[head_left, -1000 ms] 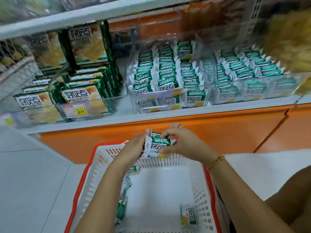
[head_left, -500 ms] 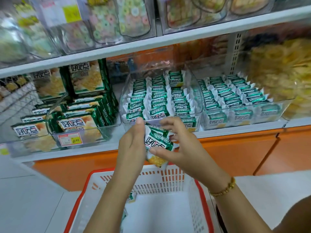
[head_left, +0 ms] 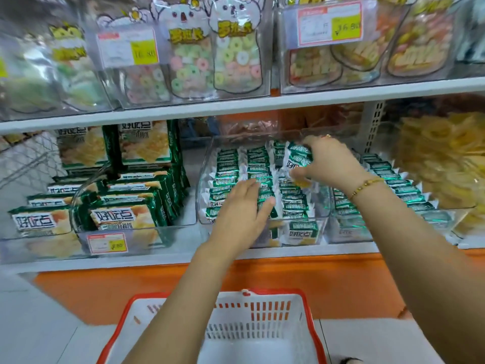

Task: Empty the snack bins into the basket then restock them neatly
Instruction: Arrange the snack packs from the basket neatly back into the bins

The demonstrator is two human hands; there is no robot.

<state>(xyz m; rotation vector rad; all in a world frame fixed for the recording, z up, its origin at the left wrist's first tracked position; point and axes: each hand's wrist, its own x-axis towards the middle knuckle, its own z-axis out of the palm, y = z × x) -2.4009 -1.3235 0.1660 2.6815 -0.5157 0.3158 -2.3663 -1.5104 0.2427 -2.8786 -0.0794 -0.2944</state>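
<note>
Right hand (head_left: 330, 164) loaded, left hand (head_left: 244, 208) flat, both over the middle bin (head_left: 203, 185).
I see the right hand gripping a small stack of packets (head_left: 298, 158) just above the rear right rows; the left lies with fingers straight on the front rows, holding nothing. The bin is nearly full of packets standing in neat rows. The basket (head_left: 262, 311) sits below the shelf (head_left: 157, 260), closest to me.

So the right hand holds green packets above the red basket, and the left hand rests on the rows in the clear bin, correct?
Not quite. The head view shows the right hand holding the green packets above the clear bin, not the red basket. The left hand does rest on the rows in that bin.
</note>
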